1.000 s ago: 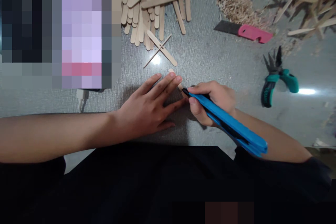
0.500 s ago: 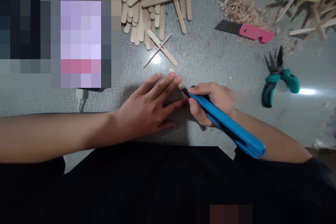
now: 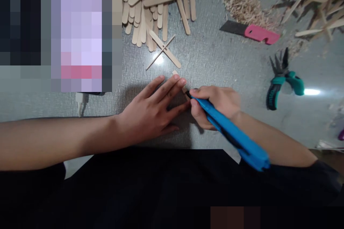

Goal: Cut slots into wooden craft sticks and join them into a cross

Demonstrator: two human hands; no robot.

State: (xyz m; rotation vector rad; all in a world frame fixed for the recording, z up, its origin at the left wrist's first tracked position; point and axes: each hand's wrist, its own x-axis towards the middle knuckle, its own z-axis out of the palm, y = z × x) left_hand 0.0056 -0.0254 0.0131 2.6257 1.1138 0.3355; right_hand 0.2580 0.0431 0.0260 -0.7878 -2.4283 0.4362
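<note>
Fingers [image 3: 167, 86] of the left hand [image 3: 150, 111] lie spread over a slim, pale wooden stick [image 3: 175, 73] mid-frame; the right hand [image 3: 221, 102] grips a long blue-and-black cutter [image 3: 239, 134], its tip at the stick.

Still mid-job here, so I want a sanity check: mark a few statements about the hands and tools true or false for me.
1. The right hand grips the blue cutter. True.
2. The left hand rests on a stick. True.
3. The blue cutter's tip points away from the left hand. False: it points toward that hand.
4. The pink knife and pliers lie apart from both hands. True.
5. The pliers are shut. False: they stand open.
</note>
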